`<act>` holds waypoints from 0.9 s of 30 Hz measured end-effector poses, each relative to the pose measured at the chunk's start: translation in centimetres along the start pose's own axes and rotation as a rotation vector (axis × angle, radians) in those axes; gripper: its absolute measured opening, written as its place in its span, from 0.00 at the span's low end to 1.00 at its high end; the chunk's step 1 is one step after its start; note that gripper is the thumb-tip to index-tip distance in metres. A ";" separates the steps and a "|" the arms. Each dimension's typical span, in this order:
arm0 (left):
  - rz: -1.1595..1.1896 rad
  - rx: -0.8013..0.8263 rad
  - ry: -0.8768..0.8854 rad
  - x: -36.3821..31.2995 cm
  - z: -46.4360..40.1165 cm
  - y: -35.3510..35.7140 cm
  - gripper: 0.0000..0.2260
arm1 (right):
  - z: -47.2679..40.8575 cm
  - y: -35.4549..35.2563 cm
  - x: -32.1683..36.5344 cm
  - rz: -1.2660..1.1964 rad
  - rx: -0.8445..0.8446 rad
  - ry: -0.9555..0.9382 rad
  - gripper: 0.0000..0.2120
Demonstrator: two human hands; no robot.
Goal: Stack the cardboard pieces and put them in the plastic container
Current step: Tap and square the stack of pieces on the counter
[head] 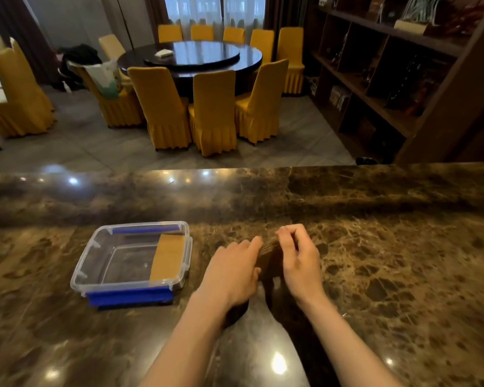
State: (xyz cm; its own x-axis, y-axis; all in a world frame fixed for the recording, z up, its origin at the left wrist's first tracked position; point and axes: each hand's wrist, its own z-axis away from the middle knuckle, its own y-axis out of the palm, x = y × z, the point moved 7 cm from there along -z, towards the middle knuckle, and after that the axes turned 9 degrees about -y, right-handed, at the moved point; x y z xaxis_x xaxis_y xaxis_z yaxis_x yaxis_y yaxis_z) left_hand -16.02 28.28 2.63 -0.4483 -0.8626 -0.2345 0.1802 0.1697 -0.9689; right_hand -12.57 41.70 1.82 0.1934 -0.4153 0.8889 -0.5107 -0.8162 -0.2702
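Observation:
A stack of brown cardboard pieces (269, 254) stands on edge on the marble counter, squeezed between both hands. My left hand (232, 270) presses its left face and my right hand (299, 255) grips its right side and top. Most of the stack is hidden by the fingers. To the left lies a clear plastic container (95, 256) with blue clips. Another tan cardboard piece (166, 256) lies flat inside it, along its right wall.
The brown marble counter (403, 261) stretches wide to the right and left, with a raised ledge at its far edge. Beyond it are a round dark dining table (190, 58), yellow-covered chairs and a wooden shelf unit (403, 65) at right.

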 end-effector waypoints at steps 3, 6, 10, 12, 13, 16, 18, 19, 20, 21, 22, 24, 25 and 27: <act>-0.190 -0.012 -0.008 -0.1 -0.8 0.0 0.28 | 0.8 1.0 -0.6 -0.025 0.001 0.035 0.14; -0.188 0.027 -0.021 0.7 0.6 1.5 0.26 | 2.5 2.1 -3.0 -0.011 0.035 0.151 0.12; 0.469 -0.127 -0.068 2.7 1.9 2.8 0.19 | 3.4 2.7 -4.1 0.041 0.076 0.163 0.13; 0.962 -0.261 -0.237 4.4 2.7 3.6 0.16 | 3.3 2.7 -4.1 0.048 0.063 0.171 0.14; 1.180 -0.306 -0.349 5.0 2.8 4.3 0.13 | 3.3 2.7 -4.1 0.045 0.055 0.178 0.14; 1.332 -0.371 -0.520 4.7 2.3 6.1 0.05 | 3.5 2.8 -4.0 0.027 0.042 0.209 0.14; 1.318 -0.430 -0.564 4.4 2.1 6.0 0.07 | 3.4 2.9 -3.8 -0.006 0.033 0.226 0.14; 1.322 -0.458 -0.572 4.5 2.1 5.9 0.08 | 3.3 2.9 -3.7 -0.032 0.018 0.236 0.14; 1.320 -0.481 -0.564 4.5 2.0 5.6 0.10 | 3.1 2.7 -3.7 -0.060 -0.006 0.242 0.14; 1.308 -0.484 -0.546 4.4 1.9 5.2 0.10 | 2.9 2.5 -3.6 -0.082 -0.033 0.240 0.14; 1.288 -0.487 -0.525 4.3 1.8 5.0 0.10 | 2.7 2.3 -3.5 -0.092 -0.054 0.225 0.12; 1.233 -0.484 -0.526 4.4 2.0 5.1 0.12 | 2.9 2.3 -3.4 -0.068 -0.043 0.181 0.07; 1.229 -0.467 -0.542 4.5 2.2 5.5 0.12 | 3.3 2.4 -3.6 -0.045 -0.025 0.168 0.05; 1.295 -0.455 -0.576 4.6 2.3 6.2 0.13 | 3.9 2.6 -3.8 -0.022 -0.019 0.163 0.05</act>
State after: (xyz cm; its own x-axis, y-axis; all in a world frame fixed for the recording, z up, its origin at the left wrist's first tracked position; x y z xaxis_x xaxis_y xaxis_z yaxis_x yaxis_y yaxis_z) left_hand -14.92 24.25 -4.25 0.2243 -0.0470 -0.9734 -0.1576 0.9839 -0.0838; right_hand -11.38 39.57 -3.70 0.0666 -0.3251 0.9433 -0.5236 -0.8162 -0.2443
